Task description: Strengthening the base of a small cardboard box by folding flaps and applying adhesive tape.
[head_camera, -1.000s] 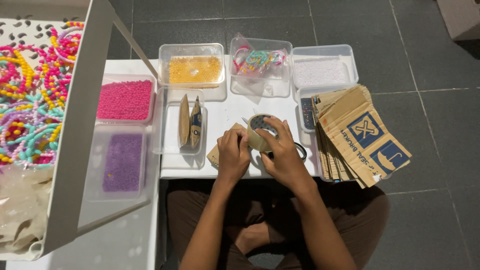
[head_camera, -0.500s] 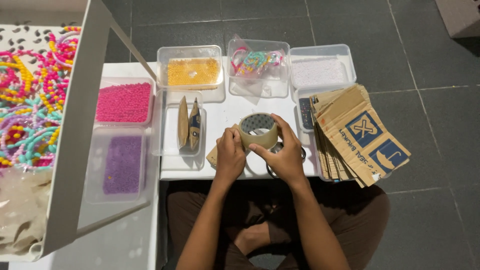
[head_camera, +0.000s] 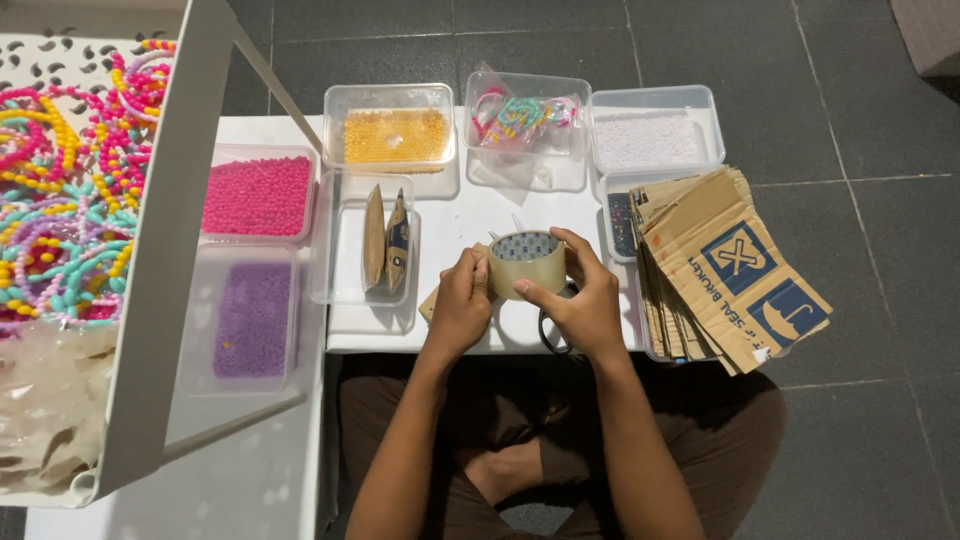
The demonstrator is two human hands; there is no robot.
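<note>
— At the near edge of the low white table (head_camera: 470,205), what have the hands got?

— A roll of clear packing tape (head_camera: 527,262), held up on edge just above the tabletop. The left hand (head_camera: 460,305) is curled against the roll's left side, fingertips pressed to the outer band. The right hand (head_camera: 580,300) is wrapped round the right side, thumb lying across the front of the roll. Both are closed on it.

— Anything under the tape roll?

— A scrap of brown cardboard (head_camera: 432,300) pokes out just left of it, under the left hand, and a dark loop of scissor handles (head_camera: 552,335) shows below the roll by the right wrist. I cannot tell more of the scissors; the hand hides them.

— And to the sides of the tape?

— To its right, a stack of flattened brown cardboard boxes (head_camera: 715,265) with blue printed symbols, fanned out in a clear tray. To its left, a clear tub holding two folded brown paper pieces (head_camera: 385,240) standing on edge. Further left of that, a tub of pink beads (head_camera: 257,195) and, nearer the person, a tub of purple beads (head_camera: 252,318).

— Beyond the tape?

— Three clear tubs in a row: orange beads (head_camera: 395,135) to the far left, a bag of pastel bead bracelets (head_camera: 520,112) straight behind, white beads (head_camera: 652,138) to the far right. Well off to the left, past a white rack frame (head_camera: 165,250), lies a heap of bright bead bracelets (head_camera: 60,190).
</note>
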